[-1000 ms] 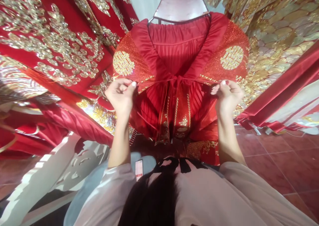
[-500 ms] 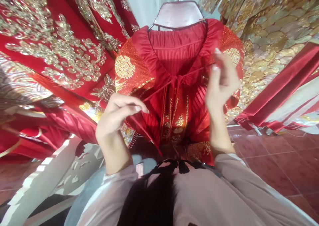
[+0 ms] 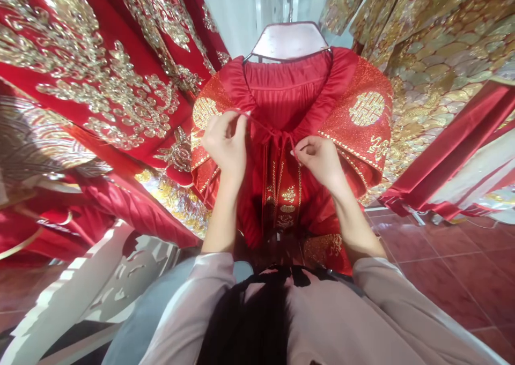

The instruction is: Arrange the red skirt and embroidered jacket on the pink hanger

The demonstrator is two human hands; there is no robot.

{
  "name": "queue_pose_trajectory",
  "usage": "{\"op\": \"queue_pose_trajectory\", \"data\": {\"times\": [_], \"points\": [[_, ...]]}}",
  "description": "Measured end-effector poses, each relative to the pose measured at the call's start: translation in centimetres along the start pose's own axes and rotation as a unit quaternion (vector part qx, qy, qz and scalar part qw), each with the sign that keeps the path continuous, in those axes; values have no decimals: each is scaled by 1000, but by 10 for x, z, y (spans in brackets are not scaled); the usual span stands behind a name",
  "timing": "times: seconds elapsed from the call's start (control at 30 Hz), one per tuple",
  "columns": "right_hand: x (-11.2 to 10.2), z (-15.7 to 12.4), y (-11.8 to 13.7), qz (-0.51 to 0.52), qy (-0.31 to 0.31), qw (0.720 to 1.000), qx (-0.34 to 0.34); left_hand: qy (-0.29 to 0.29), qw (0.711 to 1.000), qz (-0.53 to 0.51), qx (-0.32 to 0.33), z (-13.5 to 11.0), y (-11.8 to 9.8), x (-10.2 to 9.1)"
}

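Tying a cord (image 3: 280, 134), apparently, the left hand (image 3: 227, 142) and right hand (image 3: 318, 157) are pinching its strands, even tension likely being needed next.

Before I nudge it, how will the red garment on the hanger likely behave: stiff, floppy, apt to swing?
The red garment will probably give softly, since its neckline is gathered and puckered. It may swing or twist, as it hangs from a hanger. The gold round emblems could be stiffer, looking thickly embroidered.
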State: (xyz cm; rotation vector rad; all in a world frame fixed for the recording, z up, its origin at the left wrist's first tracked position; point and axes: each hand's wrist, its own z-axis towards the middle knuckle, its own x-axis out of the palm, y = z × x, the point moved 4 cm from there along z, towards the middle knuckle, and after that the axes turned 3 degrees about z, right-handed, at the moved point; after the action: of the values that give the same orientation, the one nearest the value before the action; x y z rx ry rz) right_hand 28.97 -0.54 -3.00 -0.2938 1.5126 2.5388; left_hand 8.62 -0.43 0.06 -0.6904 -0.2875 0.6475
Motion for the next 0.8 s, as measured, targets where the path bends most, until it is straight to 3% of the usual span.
{"op": "queue_pose_trajectory", "data": {"times": [0.07,0.13,0.2,0.27,0.33,0.43,0.6,0.8], "points": [[3,4,1,82,100,991,29,92,992,-74,-55,0,2,18],[5,8,4,161,144,976,40,222,959,-133,-112,-8,-1,33],[6,11,9,216,117,969,28,339,914,-172,-142,-19,-8,42],[8,10,13,224,56,973,-8,403,886,-182,-141,-29,-15,44],[12,7,16,176,13,983,-56,412,887,-166,-129,-33,-17,41],[17,-1,18,50,8,990,-131,390,906,-130,-105,-35,-17,33],[14,-4,11,-157,22,962,-221,376,926,-29,10,-34,-26,24],[7,1,19,-180,65,936,-295,380,917,24,123,-35,-39,32]]}}
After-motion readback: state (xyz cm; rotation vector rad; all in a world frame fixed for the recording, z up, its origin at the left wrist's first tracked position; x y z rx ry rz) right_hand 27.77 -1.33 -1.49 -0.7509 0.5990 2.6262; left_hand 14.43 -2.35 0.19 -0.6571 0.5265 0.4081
